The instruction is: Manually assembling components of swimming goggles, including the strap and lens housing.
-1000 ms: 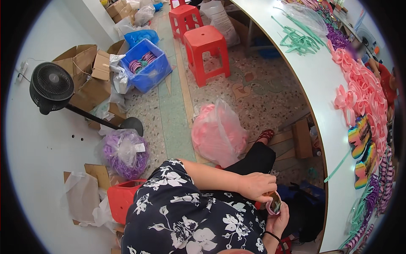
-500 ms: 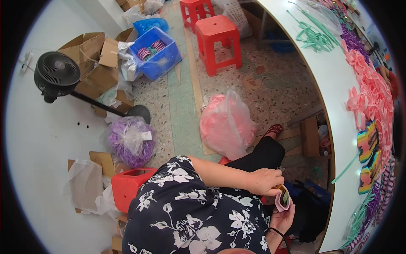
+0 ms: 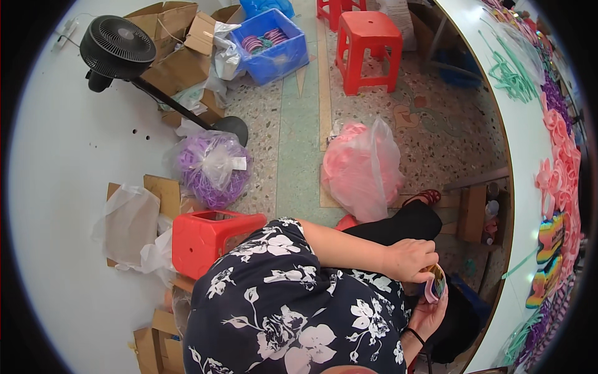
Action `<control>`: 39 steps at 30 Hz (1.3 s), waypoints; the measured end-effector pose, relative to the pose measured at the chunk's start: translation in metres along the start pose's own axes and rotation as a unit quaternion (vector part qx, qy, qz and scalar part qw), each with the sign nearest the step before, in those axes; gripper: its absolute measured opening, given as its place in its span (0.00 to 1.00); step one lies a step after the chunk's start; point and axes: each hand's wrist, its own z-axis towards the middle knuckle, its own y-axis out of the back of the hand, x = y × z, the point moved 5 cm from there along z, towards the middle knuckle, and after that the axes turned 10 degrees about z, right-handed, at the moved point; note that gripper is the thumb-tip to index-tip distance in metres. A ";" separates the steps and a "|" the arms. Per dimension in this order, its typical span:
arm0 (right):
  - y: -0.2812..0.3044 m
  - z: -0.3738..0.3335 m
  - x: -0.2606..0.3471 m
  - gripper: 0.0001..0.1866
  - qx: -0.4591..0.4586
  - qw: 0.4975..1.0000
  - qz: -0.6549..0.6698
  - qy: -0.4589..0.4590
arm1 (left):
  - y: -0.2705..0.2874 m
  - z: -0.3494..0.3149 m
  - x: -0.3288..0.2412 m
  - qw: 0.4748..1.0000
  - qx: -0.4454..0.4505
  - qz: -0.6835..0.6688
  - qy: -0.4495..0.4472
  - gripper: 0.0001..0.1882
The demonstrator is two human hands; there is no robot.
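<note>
Over my lap, both hands are closed on a pink strip [image 3: 430,290] bent around a small multicoloured card [image 3: 440,280]. My left hand [image 3: 411,259] pinches its upper edge, thumb and fingers together. From below, my right hand [image 3: 428,316] grips the same piece, with a dark band around the wrist. Fingers hide part of the card. To the right of my hands is the white table [image 3: 520,274], bearing a heap of pink straps [image 3: 557,168] and rainbow-coloured cards [image 3: 548,262].
A bag of pink straps [image 3: 361,171] and a bag of purple strips [image 3: 215,168] lie on the floor. Red stools [image 3: 370,40], a blue crate [image 3: 274,59], a black fan [image 3: 118,47] and cardboard boxes [image 3: 165,31] stand around. Another red stool [image 3: 199,243] is beside me.
The whole view has shifted, so the surroundings sit farther right and higher. Both hands keep hold of the pink strip and card, which now appear turned and narrower.
</note>
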 end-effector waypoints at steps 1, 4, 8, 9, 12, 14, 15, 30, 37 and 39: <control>-0.002 -0.001 0.000 0.25 0.002 1.000 0.007 0.001 | 0.000 0.000 0.002 1.000 -0.004 -0.019 0.001 0.17; 0.001 -0.007 0.002 0.25 -0.008 1.000 0.004 0.013 | -0.003 0.002 0.003 0.998 0.006 -0.063 0.019 0.17; 0.009 -0.010 0.004 0.25 -0.020 1.000 0.010 0.014 | -0.006 0.000 0.002 0.998 -0.005 -0.059 0.022 0.17; 0.006 -0.010 0.003 0.25 -0.013 1.000 0.023 0.007 | -0.004 0.000 -0.001 0.999 -0.014 -0.041 0.013 0.17; 0.017 -0.011 0.003 0.25 -0.015 0.999 0.040 -0.018 | -0.005 -0.002 -0.004 1.000 -0.024 -0.019 0.006 0.18; 0.018 -0.010 0.001 0.24 -0.014 0.999 0.046 -0.024 | -0.005 -0.005 -0.001 0.999 -0.034 -0.019 0.011 0.17; 0.015 -0.009 0.001 0.24 -0.015 0.998 0.052 -0.024 | -0.007 -0.004 0.002 0.999 -0.021 -0.036 0.027 0.17; 0.003 0.007 -0.004 0.26 0.012 0.998 -0.034 -0.056 | 0.005 -0.007 0.017 0.999 -0.006 -0.027 0.041 0.18; -0.025 0.009 -0.008 0.23 -0.018 0.995 -0.087 -0.039 | 0.008 -0.013 0.021 0.999 0.026 -0.010 0.046 0.17; -0.032 0.010 -0.007 0.22 -0.037 0.993 -0.102 -0.037 | 0.010 -0.013 0.023 0.998 0.036 -0.008 0.057 0.17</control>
